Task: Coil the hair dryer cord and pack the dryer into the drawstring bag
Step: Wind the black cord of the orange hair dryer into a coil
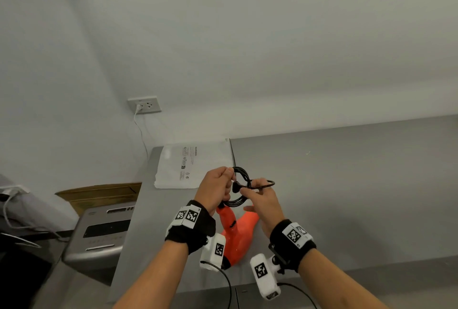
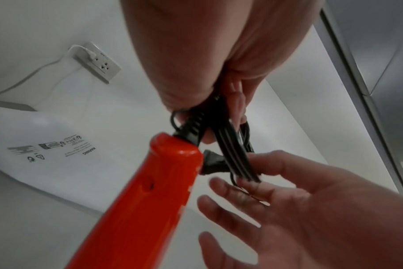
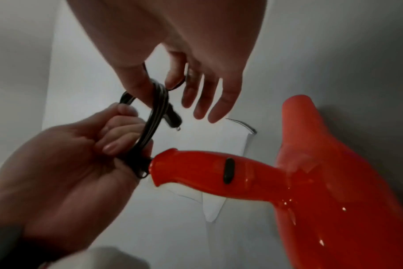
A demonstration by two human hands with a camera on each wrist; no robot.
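The orange hair dryer lies on the grey table, its handle tipped up toward my hands. Its black cord is gathered into a coil just above the handle end. My left hand grips the coil, fingers curled round the strands. My right hand pinches a cord loop between thumb and index finger, its other fingers straight. The plug hangs free beside the bundle. The white drawstring bag lies flat behind my hands, warning print facing up.
A wall socket with a white lead plugged in sits behind the table's left corner. A grey machine and a cardboard box stand left of the table. The table's bare surface stretches to the right.
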